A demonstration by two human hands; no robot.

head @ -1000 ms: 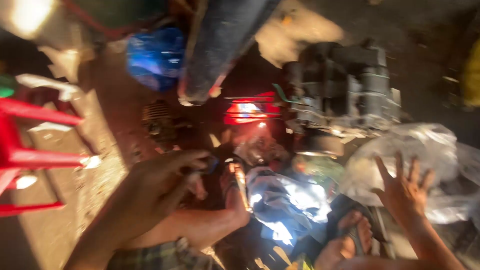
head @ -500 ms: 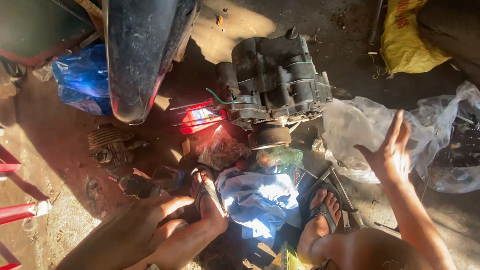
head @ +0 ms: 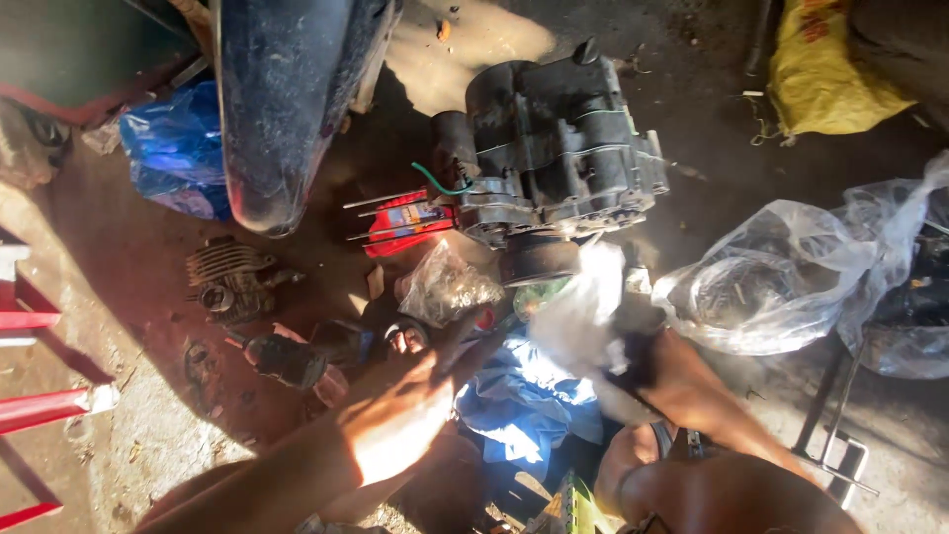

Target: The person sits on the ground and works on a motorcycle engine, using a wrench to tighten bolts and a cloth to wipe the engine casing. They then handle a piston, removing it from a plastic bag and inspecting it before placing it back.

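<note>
Hands over a greasy engine block on a dirt floor

A crumpled white plastic bag (head: 578, 316) is gripped by the right hand (head: 633, 361), near the grey engine block (head: 554, 148); the blurred left hand (head: 405, 420) is stretched out, its finger state impossible to tell.

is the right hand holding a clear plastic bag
Yes, the right hand grips a crumpled pale plastic bag, lifted just below the dark engine block.

This is a rough motorcycle repair spot on bare, oil-stained ground: a grimy engine block (head: 554, 148) sits in the dirt, a finned cylinder (head: 229, 275) and loose parts lie scattered, and a dark mudguard (head: 287, 99) looms beside plastic bags (head: 771, 287).
</note>
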